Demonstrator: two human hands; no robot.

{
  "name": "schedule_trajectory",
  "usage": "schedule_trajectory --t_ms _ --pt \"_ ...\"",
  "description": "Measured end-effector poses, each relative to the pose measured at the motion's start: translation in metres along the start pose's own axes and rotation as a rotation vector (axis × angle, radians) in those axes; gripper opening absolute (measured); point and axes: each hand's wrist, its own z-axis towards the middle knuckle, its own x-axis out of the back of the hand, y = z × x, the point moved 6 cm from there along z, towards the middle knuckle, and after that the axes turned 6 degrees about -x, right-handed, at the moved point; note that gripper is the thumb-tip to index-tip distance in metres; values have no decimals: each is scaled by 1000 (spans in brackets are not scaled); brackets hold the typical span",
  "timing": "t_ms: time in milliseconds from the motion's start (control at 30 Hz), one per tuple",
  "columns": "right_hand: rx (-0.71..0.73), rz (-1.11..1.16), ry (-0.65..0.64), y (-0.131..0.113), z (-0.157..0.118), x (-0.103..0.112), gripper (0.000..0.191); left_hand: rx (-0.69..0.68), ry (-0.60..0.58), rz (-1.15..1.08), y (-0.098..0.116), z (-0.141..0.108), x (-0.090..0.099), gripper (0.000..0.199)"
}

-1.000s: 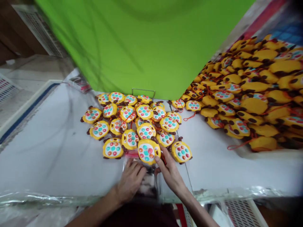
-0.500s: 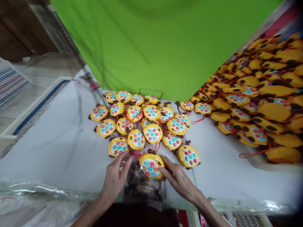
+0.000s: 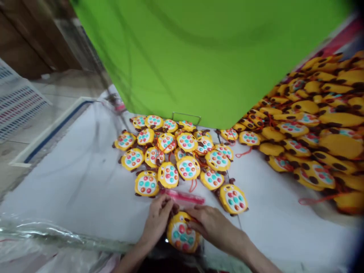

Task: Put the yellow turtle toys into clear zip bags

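Observation:
A yellow animal-shaped toy [image 3: 183,233] with brown ears, a white belly and coloured round buttons lies at the table's front edge. My right hand [image 3: 213,223] grips its upper right side, thumb and fingers near the eyes. On its left, my left hand [image 3: 159,218] has its fingers pinched together, seemingly on the edge of a clear plastic bag. The bag's pink zip strip [image 3: 187,197] stretches above both hands. The toy appears to lie within or over the bag; which one I cannot tell. Several similar toys [image 3: 188,168] with red cords lie just beyond.
A large green board [image 3: 199,68] rises behind the toys, with a wire bracket [image 3: 186,113] at its foot. A big heap of yellow toys [image 3: 313,125] fills the right. White slotted crates [image 3: 22,106] stand left of the white table [image 3: 85,189].
The toy has come nearer to me and down over the bag, turning more upright. Both hands moved with it, and more of the pink zip strip now shows.

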Motion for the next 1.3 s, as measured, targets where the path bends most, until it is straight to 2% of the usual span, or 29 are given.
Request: schedule_trajectory --t_ms 67,133,200,267,367,433,567,667,767,967,1133,1300 --pt "-33 -148 142 -2 -2 -6 23 1 62 -11 -6 -1 3 20" --pt "51 -174 256 -7 -5 -13 31 2 114 -70 -13 0 4 21" --pt "122 -126 300 -10 -6 -20 28 16 134 -175 -20 2 3 22" --pt "109 -71 294 -9 -6 -24 16 23 137 -256 -23 3 2 23" --pt "2 -43 295 -8 -6 -19 6 5 169 -286 -20 1 2 23" --pt "-23 -57 280 -10 -6 -14 6 19 156 -306 -19 0 1 23" --pt "17 -40 190 -12 -5 -11 11 74 130 -388 -20 -2 -1 24" --pt "13 -23 186 -9 -6 -11 14 95 150 -407 -21 -4 -1 23" --pt "71 -7 180 -8 -6 -15 13 96 141 -417 -21 -5 -1 23" --pt "53 -37 294 -6 -4 -13 11 94 102 -303 -20 -10 9 27" --pt "79 24 288 -13 3 -23 7 178 35 -231 -21 -15 16 33" --pt "6 34 370 -13 11 -22 9 172 60 -157 -22 -18 22 35"
